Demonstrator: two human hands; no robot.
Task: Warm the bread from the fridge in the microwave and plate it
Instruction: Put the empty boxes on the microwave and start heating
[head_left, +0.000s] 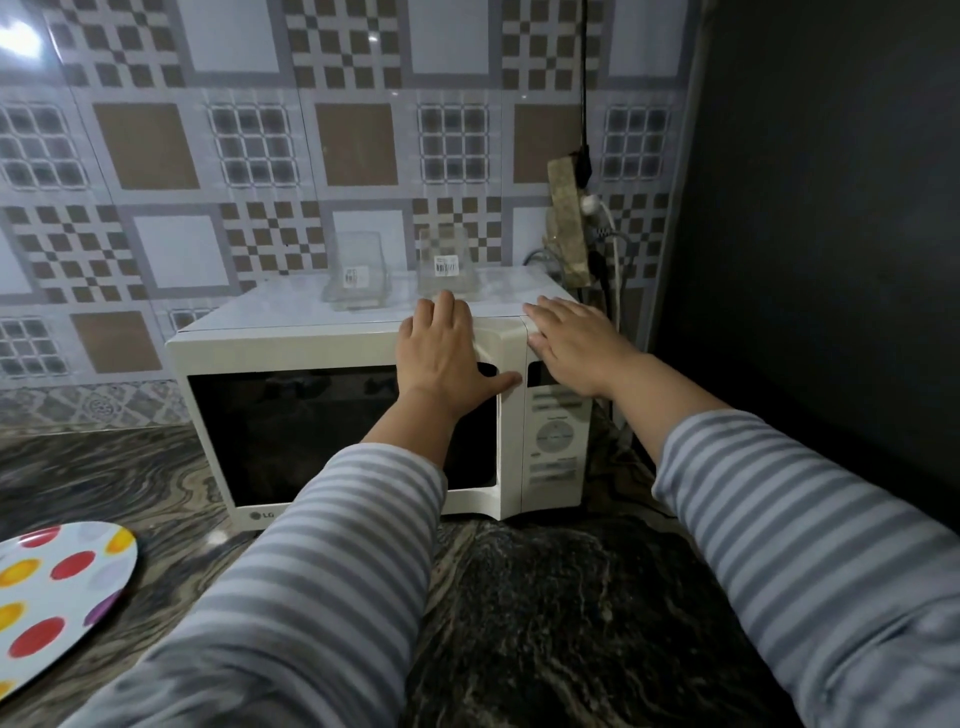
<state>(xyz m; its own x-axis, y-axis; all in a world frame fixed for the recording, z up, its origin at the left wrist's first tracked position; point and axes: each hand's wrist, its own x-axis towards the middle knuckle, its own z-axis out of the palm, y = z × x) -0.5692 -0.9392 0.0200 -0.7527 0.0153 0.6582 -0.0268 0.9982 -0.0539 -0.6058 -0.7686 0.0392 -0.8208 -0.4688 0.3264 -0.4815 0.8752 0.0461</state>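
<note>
A white microwave (311, 348) stands on the dark marbled counter against the tiled wall, its door shut and its window dark. My left hand (441, 353) lies flat on the door's upper right corner, thumb out toward the door's right edge. My right hand (576, 343) rests, fingers apart, on the top corner above the control panel (556, 441). Neither hand holds anything. A white plate with coloured dots (57, 587) sits at the lower left of the counter with nothing on it. No bread is visible.
Two clear glass containers (358, 275) with barcode labels stand on top of the microwave. A power strip and cables (587, 218) hang on the wall behind its right side. A dark wall (805, 208) closes off the right.
</note>
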